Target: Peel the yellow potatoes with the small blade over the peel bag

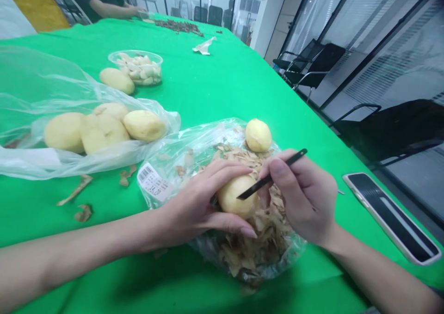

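My left hand (197, 198) is wrapped round the side of a peeled potato (231, 200), thumb below and fingers above. In my right hand (308, 198) a thin black blade (256, 187) with a slanted tip and a small hole at its back end is pinched between thumb and fingers. The blade's tip lies at the potato's surface; whether it cuts in I cannot tell. Beneath both hands spreads a clear plastic bag (166, 159) heaped with brown potato peelings (243, 254). Another peeled potato (258, 135) rests on the bag's far edge.
At left, a clear bag (31, 159) holds several potatoes (104, 133). Beyond it are a loose potato (117, 80) and a plastic tub (161, 66) of pale pieces. A phone (391, 217) lies right on the green cloth (204, 99). A person's arm (109, 9) shows at the far end.
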Tool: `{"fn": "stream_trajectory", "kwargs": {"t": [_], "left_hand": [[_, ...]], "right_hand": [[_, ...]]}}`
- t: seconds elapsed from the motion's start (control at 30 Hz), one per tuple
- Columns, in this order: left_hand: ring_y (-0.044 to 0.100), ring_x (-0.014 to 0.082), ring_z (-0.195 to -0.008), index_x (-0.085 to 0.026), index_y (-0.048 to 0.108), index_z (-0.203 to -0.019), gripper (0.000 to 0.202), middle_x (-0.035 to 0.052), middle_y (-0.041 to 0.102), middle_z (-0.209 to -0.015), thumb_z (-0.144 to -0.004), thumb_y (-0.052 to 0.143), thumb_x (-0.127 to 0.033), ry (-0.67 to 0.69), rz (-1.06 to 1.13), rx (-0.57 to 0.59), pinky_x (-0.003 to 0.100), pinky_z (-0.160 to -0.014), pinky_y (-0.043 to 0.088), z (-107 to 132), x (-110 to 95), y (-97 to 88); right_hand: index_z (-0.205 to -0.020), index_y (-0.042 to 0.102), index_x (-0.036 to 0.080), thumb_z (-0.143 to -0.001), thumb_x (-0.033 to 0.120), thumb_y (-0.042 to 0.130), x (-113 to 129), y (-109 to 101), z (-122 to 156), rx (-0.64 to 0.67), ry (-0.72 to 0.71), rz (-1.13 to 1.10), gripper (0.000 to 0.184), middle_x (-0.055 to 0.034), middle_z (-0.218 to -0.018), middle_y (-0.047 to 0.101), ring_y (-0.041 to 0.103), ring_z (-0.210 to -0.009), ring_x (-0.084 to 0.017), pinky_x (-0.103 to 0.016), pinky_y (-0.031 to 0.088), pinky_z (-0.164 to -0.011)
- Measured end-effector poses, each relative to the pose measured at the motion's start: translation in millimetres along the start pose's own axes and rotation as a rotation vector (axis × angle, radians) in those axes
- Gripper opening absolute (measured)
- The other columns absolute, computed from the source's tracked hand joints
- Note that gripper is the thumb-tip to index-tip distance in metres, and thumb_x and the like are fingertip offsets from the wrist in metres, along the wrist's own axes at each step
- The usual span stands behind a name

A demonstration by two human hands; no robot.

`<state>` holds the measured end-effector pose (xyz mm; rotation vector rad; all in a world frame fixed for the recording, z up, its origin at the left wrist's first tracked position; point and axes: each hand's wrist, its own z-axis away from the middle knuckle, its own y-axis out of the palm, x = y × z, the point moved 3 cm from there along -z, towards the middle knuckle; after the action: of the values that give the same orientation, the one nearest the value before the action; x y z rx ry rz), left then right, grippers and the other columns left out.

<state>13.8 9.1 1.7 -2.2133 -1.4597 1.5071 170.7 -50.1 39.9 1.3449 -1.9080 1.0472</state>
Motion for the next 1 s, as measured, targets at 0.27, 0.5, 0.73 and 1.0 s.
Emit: {"fn": "stream_trajectory", "kwargs": {"t": [0.27,0.5,0.73,1.0], "left_hand": [[0.054,0.0292,-0.121,-0.023,0.048,-0.133,0.081,0.0131,0.057,-0.130,-0.064,0.085,-0.043,0.043,-0.085,-0.018,0.043,-0.101,0.047,-1,-1,1.8],[0.054,0.0288,-0.121,-0.022,0.047,-0.132,0.064,0.0132,0.057,-0.131,-0.074,0.073,-0.018,0.008,-0.116,-0.001,0.045,-0.100,0.047,0,-1,3.9],[0.056,0.0273,-0.110,-0.020,0.053,-0.122,0.058,0.0105,0.057,-0.120,-0.069,0.076,-0.023,-0.105,-0.155,-0.023,0.041,-0.093,0.050,-1,-4,-0.9],[0.064,0.0252,-0.088,-0.021,0.045,-0.107,0.060,0.0085,0.061,-0.103,-0.067,0.079,-0.052,-0.400,0.210,-0.198,0.039,-0.072,0.057,3,-2,-8.5]], "right_hand": [[-0.076,0.057,0.021,-0.099,0.030,0.048,-1,1,-3,-0.011,0.032,0.018,0.026,0.0058,-0.049,0.057,0.054,-0.038,-0.008,-0.019,0.043,-0.038],[-0.076,0.058,0.022,-0.099,0.030,0.048,-2,0,-2,-0.027,0.044,-0.012,0.027,0.0046,-0.049,0.058,0.055,-0.038,-0.010,-0.022,0.044,-0.037],[-0.084,0.064,0.023,-0.099,0.028,0.049,-5,2,5,-0.024,0.020,-0.081,0.021,0.0039,-0.053,0.062,0.057,-0.042,-0.011,-0.025,0.047,-0.043],[-0.085,0.063,0.025,-0.098,0.034,0.050,-12,-2,3,-0.282,0.073,-0.210,0.021,0.0033,-0.051,0.060,0.057,-0.040,-0.013,-0.028,0.045,-0.041]]}}
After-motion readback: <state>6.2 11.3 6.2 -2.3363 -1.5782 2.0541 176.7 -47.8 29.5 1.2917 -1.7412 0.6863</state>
